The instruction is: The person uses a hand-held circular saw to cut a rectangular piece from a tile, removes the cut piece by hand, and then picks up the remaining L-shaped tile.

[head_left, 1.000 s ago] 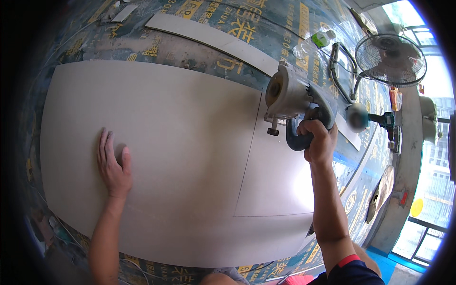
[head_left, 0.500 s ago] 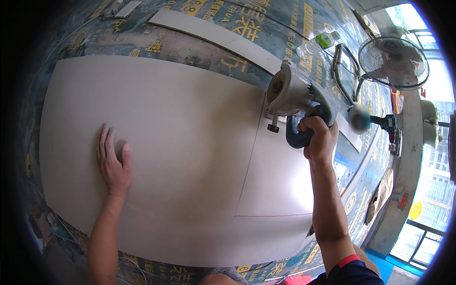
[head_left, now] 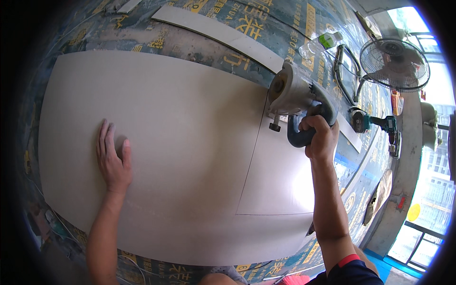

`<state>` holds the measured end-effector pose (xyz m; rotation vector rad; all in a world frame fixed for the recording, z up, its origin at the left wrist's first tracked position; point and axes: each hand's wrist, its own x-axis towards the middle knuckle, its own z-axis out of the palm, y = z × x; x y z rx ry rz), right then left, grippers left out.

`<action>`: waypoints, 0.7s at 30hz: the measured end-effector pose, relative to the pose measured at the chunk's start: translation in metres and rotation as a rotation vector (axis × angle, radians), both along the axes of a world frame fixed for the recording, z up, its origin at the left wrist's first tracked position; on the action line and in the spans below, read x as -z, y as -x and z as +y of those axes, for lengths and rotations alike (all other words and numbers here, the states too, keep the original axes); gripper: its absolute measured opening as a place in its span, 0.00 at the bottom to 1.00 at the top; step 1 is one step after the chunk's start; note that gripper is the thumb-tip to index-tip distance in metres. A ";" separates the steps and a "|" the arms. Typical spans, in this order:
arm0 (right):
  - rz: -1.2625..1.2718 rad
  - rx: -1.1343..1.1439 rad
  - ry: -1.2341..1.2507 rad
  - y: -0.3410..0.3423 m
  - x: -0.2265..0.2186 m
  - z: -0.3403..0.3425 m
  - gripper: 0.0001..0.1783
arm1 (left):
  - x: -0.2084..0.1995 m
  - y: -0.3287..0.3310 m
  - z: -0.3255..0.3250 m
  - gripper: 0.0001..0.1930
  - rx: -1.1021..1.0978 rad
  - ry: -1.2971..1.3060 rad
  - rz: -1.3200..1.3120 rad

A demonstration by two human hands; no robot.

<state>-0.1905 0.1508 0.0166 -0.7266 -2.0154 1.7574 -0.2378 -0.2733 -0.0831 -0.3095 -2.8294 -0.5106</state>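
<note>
A large pale slab (head_left: 156, 156) lies flat before me, with a dark line marking off a corner area at its right. My left hand (head_left: 114, 164) rests on the slab's left part, palm down, fingers stretched and thumb apart. My right hand (head_left: 322, 135) is closed round the dark looped handle of a grey handheld power cutter (head_left: 297, 92). The cutter stands at the slab's far right edge, by the upper end of the marked line. Its body hides its blade and where it meets the slab.
Beyond the slab lies a long narrow pale strip (head_left: 218, 35). At the right are a plastic bottle (head_left: 316, 44), a standing fan (head_left: 394, 64) with a curved base, and a teal cordless drill (head_left: 382, 123). Printed dark sheeting (head_left: 280, 21) covers the floor.
The view has shifted slightly. Both hands and the power cutter keep practically the same places on the slab.
</note>
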 end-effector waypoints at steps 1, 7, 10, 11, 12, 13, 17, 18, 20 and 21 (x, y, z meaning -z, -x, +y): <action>-0.001 0.000 0.000 0.000 0.000 0.000 0.03 | 0.000 0.000 0.000 0.25 0.001 -0.001 0.005; -0.011 0.004 -0.019 -0.001 0.001 0.000 0.05 | 0.003 0.000 -0.001 0.25 0.000 -0.019 0.004; -0.024 0.010 -0.025 0.000 0.001 0.000 0.06 | 0.005 0.001 -0.003 0.25 0.014 -0.009 0.003; -0.023 0.014 -0.021 0.000 0.001 0.000 0.06 | 0.005 0.001 -0.003 0.25 0.014 -0.009 0.002; -0.022 0.019 -0.016 0.000 0.002 0.000 0.06 | 0.005 0.000 -0.004 0.25 0.014 -0.004 0.003; -0.024 0.018 -0.016 0.000 0.002 0.000 0.06 | 0.005 0.000 -0.003 0.25 0.014 0.001 0.003; -0.023 0.017 -0.022 0.000 0.003 0.002 0.05 | 0.002 0.000 -0.001 0.25 0.001 -0.005 -0.009; -0.020 0.006 -0.022 0.000 0.003 0.003 0.05 | 0.002 0.000 -0.001 0.25 0.000 -0.003 -0.012; -0.022 0.007 -0.021 0.000 0.003 0.003 0.05 | 0.002 0.000 -0.001 0.25 -0.002 -0.001 -0.017; -0.022 0.008 -0.020 0.000 0.003 0.003 0.05 | 0.003 0.000 -0.001 0.25 0.000 0.000 -0.015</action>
